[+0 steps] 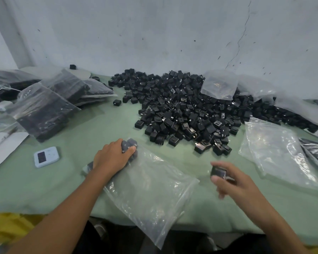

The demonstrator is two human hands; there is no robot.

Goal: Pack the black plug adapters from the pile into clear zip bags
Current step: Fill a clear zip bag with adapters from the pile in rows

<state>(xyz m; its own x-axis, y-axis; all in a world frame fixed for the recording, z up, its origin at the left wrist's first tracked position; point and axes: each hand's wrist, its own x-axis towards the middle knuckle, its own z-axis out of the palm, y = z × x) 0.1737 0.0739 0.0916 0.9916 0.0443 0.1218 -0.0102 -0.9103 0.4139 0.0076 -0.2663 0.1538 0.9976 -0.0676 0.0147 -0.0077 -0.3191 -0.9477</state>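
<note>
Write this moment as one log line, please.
left hand: grips bagged adapters through zip bag | right hand: holds one adapter, blurred | pile: beyond, on green table | filled bags: far left

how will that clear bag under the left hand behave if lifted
Probably floppy: the clear plastic zip bag lies crumpled and drapes over the green table edge. Likely end-heavy, with black adapters bunched under the left hand.

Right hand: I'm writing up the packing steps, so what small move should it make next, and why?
Probably the right hand should carry its adapter left into the clear zip bag. It pinches one adapter just beside the bag, and the left hand grips the bag's far end, where a few packed adapters sit. Which edge is the mouth is unclear.
</note>
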